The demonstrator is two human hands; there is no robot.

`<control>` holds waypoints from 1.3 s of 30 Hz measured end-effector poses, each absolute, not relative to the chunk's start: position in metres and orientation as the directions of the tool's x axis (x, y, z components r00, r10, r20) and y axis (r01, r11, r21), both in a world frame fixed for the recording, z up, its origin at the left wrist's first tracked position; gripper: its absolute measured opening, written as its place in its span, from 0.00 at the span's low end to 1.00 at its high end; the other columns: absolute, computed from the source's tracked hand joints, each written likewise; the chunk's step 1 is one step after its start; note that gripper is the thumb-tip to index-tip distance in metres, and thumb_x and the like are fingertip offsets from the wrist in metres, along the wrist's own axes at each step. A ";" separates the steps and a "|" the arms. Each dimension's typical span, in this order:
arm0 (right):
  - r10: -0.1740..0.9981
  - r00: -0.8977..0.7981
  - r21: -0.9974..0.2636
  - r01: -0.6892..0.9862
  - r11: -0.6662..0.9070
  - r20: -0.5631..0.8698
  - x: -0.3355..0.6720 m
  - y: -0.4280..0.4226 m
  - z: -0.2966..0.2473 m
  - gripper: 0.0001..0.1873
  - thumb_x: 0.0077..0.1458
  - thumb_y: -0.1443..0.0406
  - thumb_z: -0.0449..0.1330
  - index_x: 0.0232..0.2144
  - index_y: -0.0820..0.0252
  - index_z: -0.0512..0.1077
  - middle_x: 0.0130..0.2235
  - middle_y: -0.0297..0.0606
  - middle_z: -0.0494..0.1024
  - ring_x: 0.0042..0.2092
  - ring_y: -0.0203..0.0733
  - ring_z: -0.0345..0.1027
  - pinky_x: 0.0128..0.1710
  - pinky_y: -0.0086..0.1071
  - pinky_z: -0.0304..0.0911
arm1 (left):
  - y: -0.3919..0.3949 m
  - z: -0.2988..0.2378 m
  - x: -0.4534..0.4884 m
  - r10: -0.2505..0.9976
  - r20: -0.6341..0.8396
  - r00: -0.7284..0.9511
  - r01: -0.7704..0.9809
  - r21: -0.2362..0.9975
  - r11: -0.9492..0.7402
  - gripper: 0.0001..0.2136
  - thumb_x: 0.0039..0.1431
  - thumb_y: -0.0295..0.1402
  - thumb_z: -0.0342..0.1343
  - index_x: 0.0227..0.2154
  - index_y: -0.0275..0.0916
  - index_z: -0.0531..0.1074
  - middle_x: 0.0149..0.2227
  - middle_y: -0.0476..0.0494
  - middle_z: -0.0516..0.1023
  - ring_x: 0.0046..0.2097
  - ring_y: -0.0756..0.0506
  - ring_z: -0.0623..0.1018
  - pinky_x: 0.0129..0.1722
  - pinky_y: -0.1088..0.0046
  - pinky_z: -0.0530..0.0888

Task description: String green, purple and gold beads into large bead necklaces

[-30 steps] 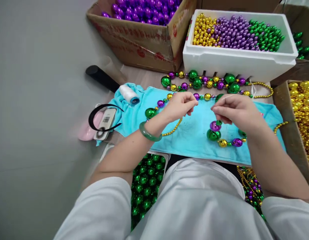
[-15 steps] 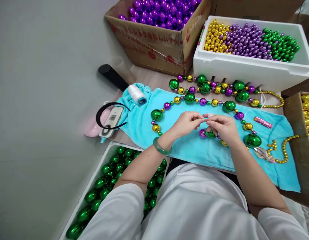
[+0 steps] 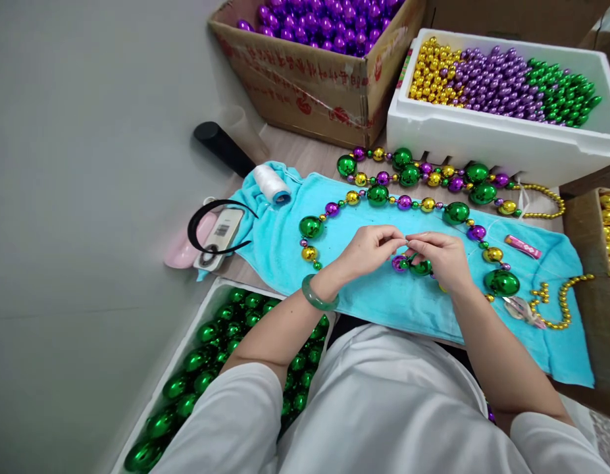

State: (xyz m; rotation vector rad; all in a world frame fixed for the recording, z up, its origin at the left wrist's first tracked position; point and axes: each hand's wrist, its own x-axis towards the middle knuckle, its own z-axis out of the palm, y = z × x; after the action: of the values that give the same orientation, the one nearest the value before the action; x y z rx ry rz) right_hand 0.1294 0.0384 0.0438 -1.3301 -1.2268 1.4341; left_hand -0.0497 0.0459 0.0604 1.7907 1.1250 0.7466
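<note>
My left hand [image 3: 374, 249], with a green bangle [image 3: 318, 293] on the wrist, is closed in a pinch. Its fingertips nearly meet those of my right hand [image 3: 441, 258], which pinches too. Whatever lies between them is too fine to make out. Below and around both hands, a bead strand [image 3: 378, 195] of green, purple and gold balls curves over a turquoise towel [image 3: 364, 296]. Part of the strand, with a purple bead [image 3: 399, 263], shows beneath my right hand. Small scissors [image 3: 518, 308] lie right of that hand, beside a gold bead chain [image 3: 564, 309].
Behind the towel lies another bead strand [image 3: 409, 176], before a foam box [image 3: 487, 138] of small beads and a carton [image 3: 305, 85] of purple balls. Left are a thread spool [image 3: 271, 184], black headband [image 3: 193, 227] and black cylinder [image 3: 223, 148]. Green balls [image 3: 193, 361] fill a box beside me.
Both hands stay pinched together at nearly the same place, with the fingers shifted slightly. The right index finger has lowered towards the left fingertips. The whole view has shifted a little.
</note>
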 end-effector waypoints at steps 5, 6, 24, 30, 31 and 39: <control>0.989 -0.128 -0.936 0.336 0.109 0.070 0.136 0.045 0.046 0.06 0.46 0.62 0.64 0.25 0.56 0.80 0.28 0.37 0.76 0.34 0.40 0.70 0.38 0.34 0.65 | 0.041 0.049 -0.054 0.776 0.303 0.554 0.615 0.480 -0.626 0.11 0.65 0.31 0.46 0.34 0.36 0.74 0.32 0.44 0.76 0.35 0.49 0.73 0.34 0.73 0.68; 0.985 -0.157 -0.917 0.379 0.123 0.067 0.138 0.047 0.047 0.06 0.47 0.62 0.64 0.25 0.56 0.80 0.29 0.37 0.77 0.35 0.40 0.70 0.39 0.35 0.65 | 0.040 0.046 -0.055 0.740 0.331 0.586 0.646 0.361 -0.673 0.12 0.65 0.30 0.44 0.34 0.36 0.73 0.31 0.44 0.75 0.34 0.48 0.73 0.33 0.73 0.68; 0.615 -0.569 -0.802 0.568 -0.185 -0.545 0.146 0.067 0.094 0.08 0.41 0.61 0.65 0.21 0.61 0.77 0.19 0.32 0.70 0.20 0.31 0.59 0.21 0.28 0.57 | 0.053 0.023 -0.064 0.434 0.501 0.748 0.485 0.034 -0.874 0.11 0.64 0.28 0.45 0.32 0.42 0.72 0.29 0.47 0.73 0.30 0.50 0.68 0.30 0.73 0.63; 0.586 -0.622 -0.853 0.421 -0.310 -0.520 0.153 0.069 0.085 0.10 0.39 0.59 0.68 0.21 0.61 0.78 0.21 0.34 0.72 0.23 0.32 0.61 0.21 0.26 0.58 | 0.046 0.017 -0.059 0.513 0.539 0.668 0.512 0.167 -0.842 0.11 0.64 0.41 0.49 0.36 0.41 0.74 0.36 0.44 0.77 0.33 0.50 0.72 0.33 0.73 0.67; 0.583 -0.624 -0.853 0.407 -0.326 -0.521 0.154 0.068 0.084 0.10 0.38 0.59 0.68 0.22 0.62 0.78 0.22 0.34 0.73 0.23 0.32 0.61 0.20 0.26 0.57 | 0.045 0.017 -0.058 0.518 0.530 0.671 0.509 0.178 -0.842 0.12 0.64 0.41 0.49 0.36 0.41 0.74 0.35 0.44 0.78 0.32 0.50 0.72 0.33 0.73 0.67; 0.584 -0.619 -0.851 0.381 -0.362 -0.526 0.158 0.067 0.083 0.11 0.39 0.60 0.68 0.23 0.63 0.79 0.22 0.35 0.74 0.23 0.31 0.61 0.20 0.24 0.57 | 0.039 0.019 -0.054 0.568 0.505 0.650 0.470 0.319 -0.823 0.12 0.65 0.40 0.48 0.35 0.40 0.73 0.34 0.45 0.78 0.33 0.50 0.74 0.33 0.73 0.67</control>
State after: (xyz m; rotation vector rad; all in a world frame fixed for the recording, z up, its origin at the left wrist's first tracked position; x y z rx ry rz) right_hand 0.1581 0.0666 0.0830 -1.2943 -1.6838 2.1159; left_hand -0.0539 0.0386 0.0191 2.7062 0.8578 0.9107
